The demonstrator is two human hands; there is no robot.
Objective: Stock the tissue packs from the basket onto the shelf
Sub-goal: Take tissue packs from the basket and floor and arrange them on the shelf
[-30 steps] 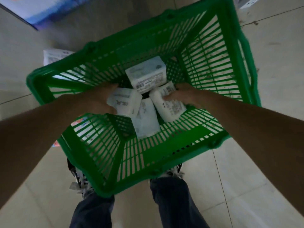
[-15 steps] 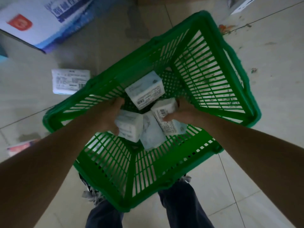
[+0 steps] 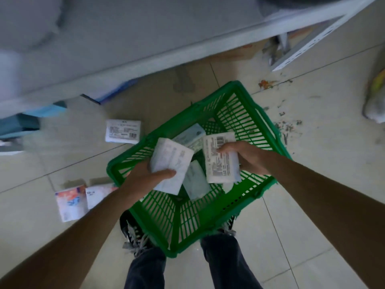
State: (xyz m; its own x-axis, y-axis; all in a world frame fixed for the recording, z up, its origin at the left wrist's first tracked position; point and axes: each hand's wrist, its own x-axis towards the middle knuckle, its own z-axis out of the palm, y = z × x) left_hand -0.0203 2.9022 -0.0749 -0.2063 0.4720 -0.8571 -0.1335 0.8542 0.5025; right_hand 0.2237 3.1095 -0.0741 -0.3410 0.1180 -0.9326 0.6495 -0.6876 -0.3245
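Observation:
A green slatted basket [image 3: 245, 94] stands on the tiled floor in front of my feet. My left hand [image 3: 145, 178] grips a white tissue pack [image 3: 173, 161] above the basket's left side. My right hand [image 3: 248, 157] grips a second white tissue pack [image 3: 220, 163] with a barcode label, above the basket's right side. Two more packs lie in the basket, one pale pack [image 3: 194, 184] between my hands and another [image 3: 190, 135] at the far side. The grey shelf [image 3: 145, 53] runs across the top of the view.
Loose tissue packs lie on the floor: one white [image 3: 123, 131] left of the basket, two more [image 3: 70, 202] [image 3: 98, 192] near my left forearm. Boxes sit under the shelf at the left. Scattered debris [image 3: 285, 124] and a bag [image 3: 377, 101] lie at the right.
Both hands have risen out of the basket, each holding a tissue pack. My view has tilted up, so the shelf and more floor now show.

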